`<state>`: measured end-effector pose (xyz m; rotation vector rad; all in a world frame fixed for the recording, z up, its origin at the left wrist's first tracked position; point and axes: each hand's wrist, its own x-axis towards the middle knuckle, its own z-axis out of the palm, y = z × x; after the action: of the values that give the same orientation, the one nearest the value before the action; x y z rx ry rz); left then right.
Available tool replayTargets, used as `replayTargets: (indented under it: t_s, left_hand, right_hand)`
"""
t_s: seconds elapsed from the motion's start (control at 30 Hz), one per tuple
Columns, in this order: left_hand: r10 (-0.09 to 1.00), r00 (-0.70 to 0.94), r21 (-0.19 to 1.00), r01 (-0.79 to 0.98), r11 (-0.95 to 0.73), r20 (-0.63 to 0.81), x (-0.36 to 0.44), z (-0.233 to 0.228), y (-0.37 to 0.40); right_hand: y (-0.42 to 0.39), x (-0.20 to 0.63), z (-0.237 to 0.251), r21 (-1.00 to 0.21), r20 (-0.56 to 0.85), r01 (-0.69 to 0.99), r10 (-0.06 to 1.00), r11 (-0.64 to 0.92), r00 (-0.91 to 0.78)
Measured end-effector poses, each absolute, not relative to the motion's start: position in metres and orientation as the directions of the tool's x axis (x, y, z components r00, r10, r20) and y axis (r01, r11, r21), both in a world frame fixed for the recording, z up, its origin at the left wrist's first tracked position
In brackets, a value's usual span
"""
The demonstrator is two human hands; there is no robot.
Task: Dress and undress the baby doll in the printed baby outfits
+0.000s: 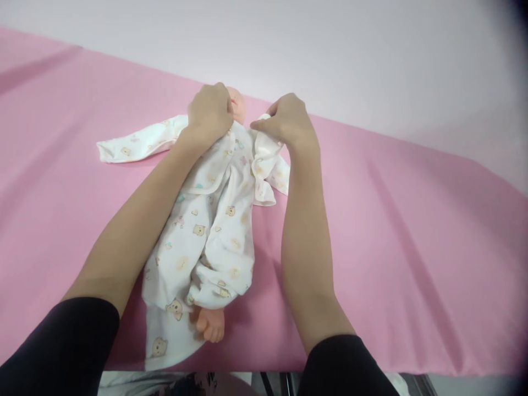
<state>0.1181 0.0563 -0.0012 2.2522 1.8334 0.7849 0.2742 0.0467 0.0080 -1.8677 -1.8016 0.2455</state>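
Note:
A baby doll lies on its back, its head [238,104] partly hidden behind my left hand. It wears a white baby top [216,168] printed with small bears, and matching pants [231,236]. My left hand [210,110] is closed at the collar, gripping the top. At the doll's other shoulder, my right hand [286,118] pinches bunched fabric of the top between thumb and fingers. One sleeve [140,142] stretches flat to the left. Below my right hand the other sleeve [278,175] lies crumpled. A bare foot [212,324] pokes out of one pant leg; the other leg's end lies flat.
Pink sheeting [383,264] with a few creases covers the table under the doll. A pale wall [330,49] rises behind the table's far edge. Dark metal legs [284,384] show below the near edge.

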Motion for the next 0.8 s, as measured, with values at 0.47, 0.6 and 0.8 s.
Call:
replayTargets:
  t_s: [0.47, 0.6, 0.8]
  left_hand:
    - [0.92, 0.105, 0.648, 0.68, -0.343, 0.377, 0.109, 0.004, 0.058]
    - [0.923, 0.095, 0.691, 0.635, -0.346, 0.374, 0.109, 0.003, 0.058]
    - [0.962, 0.136, 0.732, 0.626, -0.27, 0.239, 0.109, -0.008, 0.065]
  right_hand:
    - [0.002, 0.257, 0.046, -0.493, 0.011, 0.87, 1.0, 0.023, -0.02]
    - [0.013, 0.26, 0.035, -0.516, 0.05, 0.857, 0.998, 0.001, 0.029]
    - [0.06, 0.253, -0.021, -0.386, 0.194, 0.922, 0.98, 0.042, 0.036]
